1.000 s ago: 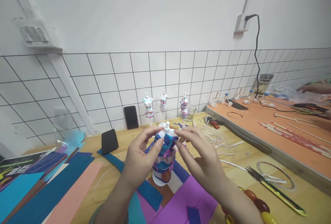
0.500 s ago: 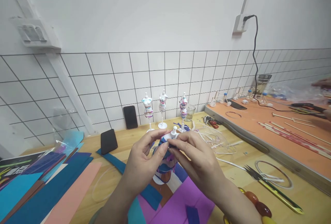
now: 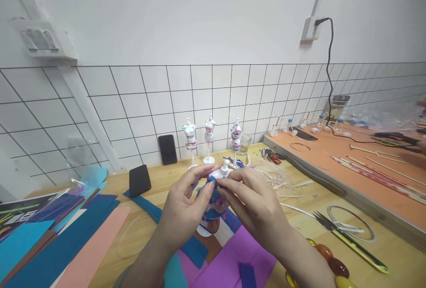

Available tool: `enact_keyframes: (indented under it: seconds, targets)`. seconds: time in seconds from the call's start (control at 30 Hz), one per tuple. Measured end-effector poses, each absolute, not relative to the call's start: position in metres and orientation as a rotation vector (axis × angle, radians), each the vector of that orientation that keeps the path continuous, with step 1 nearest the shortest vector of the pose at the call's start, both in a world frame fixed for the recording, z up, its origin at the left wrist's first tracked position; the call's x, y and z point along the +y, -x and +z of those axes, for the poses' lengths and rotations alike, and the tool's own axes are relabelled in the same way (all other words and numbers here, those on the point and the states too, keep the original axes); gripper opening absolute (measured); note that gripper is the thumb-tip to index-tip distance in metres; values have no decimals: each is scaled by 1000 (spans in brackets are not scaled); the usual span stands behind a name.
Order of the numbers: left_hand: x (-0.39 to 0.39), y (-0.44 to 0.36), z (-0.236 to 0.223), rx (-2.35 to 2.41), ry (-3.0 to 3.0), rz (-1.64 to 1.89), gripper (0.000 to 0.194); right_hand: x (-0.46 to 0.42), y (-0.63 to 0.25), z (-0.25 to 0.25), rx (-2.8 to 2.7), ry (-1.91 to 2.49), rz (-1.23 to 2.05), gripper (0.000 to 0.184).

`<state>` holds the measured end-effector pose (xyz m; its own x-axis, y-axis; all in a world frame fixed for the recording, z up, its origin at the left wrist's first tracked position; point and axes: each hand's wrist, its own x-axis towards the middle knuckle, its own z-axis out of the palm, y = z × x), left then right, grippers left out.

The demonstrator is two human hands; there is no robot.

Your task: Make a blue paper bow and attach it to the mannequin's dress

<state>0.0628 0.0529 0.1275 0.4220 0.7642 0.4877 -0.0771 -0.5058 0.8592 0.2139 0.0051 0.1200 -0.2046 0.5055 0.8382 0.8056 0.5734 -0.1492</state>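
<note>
A small white mannequin [image 3: 215,206] on a round white base stands in front of me, dressed in layered blue, purple and white paper. My left hand [image 3: 186,199] curls round its left side, with the thumb pressed on the chest. From the other side my right hand [image 3: 251,199] reaches in, thumb and fingertips pinched at the chest against my left thumb. A blue paper piece [image 3: 212,180] shows at the fingertips; whether the right fingers grip it is hidden. Beneath the hands lie purple paper [image 3: 226,261] and a teal strip [image 3: 196,252].
Three similar mannequins [image 3: 209,130] stand by the tiled wall, with a glass [image 3: 244,145] beside them. Two phones [image 3: 140,180] and coloured paper sheets [image 3: 89,230] are on the left. Tweezers [image 3: 353,243], beads [image 3: 337,266] and tangled cord [image 3: 279,177] lie right, near an orange board [image 3: 366,172].
The right fingertips have shifted slightly at the mannequin's chest, and more of the blue paper shows between the thumbs. Both hands otherwise stay in place.
</note>
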Motion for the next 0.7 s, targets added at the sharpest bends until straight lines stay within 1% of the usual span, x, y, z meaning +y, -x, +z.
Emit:
enact_keyframes:
  seconds: [0.2, 0.53, 0.7]
  targets:
    - [50, -64, 126, 625, -1807, 1226, 32, 5, -215, 120, -1865, 1055, -401, 19]
    - [50, -66, 124, 642, -1818, 1244, 32, 5, -217, 121, -1853, 1075, -378, 19]
    - [51, -65, 126, 621, -1762, 1228, 32, 8, -217, 118, -1822, 1038, -259, 23]
